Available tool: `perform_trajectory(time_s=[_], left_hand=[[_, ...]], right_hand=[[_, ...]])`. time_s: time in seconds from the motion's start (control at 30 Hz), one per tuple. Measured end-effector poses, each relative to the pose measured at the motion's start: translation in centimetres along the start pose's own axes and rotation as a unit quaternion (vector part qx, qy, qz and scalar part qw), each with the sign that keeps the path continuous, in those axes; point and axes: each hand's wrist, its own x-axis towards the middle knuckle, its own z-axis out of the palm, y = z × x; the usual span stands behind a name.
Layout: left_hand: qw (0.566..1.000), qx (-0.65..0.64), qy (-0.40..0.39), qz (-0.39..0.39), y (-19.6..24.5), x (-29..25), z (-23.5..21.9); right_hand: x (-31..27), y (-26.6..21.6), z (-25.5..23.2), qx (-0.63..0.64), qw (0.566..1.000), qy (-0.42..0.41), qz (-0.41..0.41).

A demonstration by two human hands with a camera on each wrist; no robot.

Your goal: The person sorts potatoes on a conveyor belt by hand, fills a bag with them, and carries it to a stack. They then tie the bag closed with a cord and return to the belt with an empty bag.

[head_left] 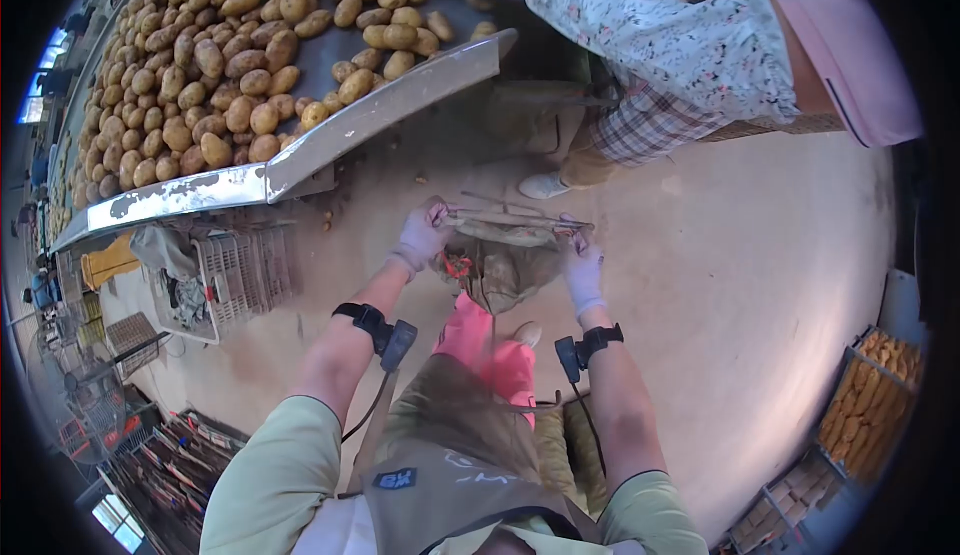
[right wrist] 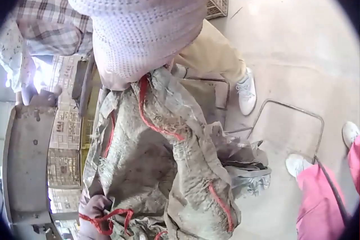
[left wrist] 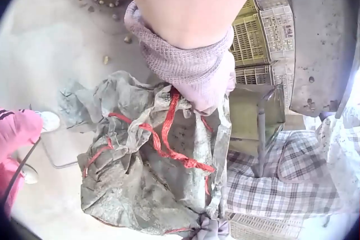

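A dirty grey-green sack (head_left: 505,265) with red cord hangs between the two gloved hands in the head view. My left hand (head_left: 424,230) grips one side of its mouth, my right hand (head_left: 582,260) the other, with the rim stretched between them. In the left wrist view the sack (left wrist: 129,189) hangs crumpled, and red cord (left wrist: 169,138) runs beside the left hand (left wrist: 197,85). The right wrist view has the right hand (right wrist: 138,43) pinching the edge of the sack (right wrist: 191,172); its fingertips are largely hidden.
Potatoes (head_left: 215,65) cover a metal-edged table (head_left: 370,115) at upper left. Another person's sleeved arm (head_left: 660,45) reaches over it from the right. Crates (head_left: 240,275) stand at left; a thin metal frame (right wrist: 287,105) is near the feet. Filled racks (head_left: 870,395) are at lower right.
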Motion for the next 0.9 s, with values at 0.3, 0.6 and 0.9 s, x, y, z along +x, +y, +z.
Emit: perform_trajectory(time_s=[0.3,0.6,0.9], left_hand=[[0.984,-0.047,0.036,-0.167,3.6,-2.8,-0.9],[0.979,-0.085,0.086,-0.165,3.9,-3.6,-0.6],[0.981,-0.071,0.087,-0.155,1.3,-2.7,-0.7]], right_hand=[[-0.7,2.1,1.0,-0.084,0.996,0.002,-0.019],[-4.0,-5.6,-2.4,0.023,0.993,-0.072,0.087],[-1.2,-4.2,-0.8,-0.118,0.985,-0.073,0.101]])
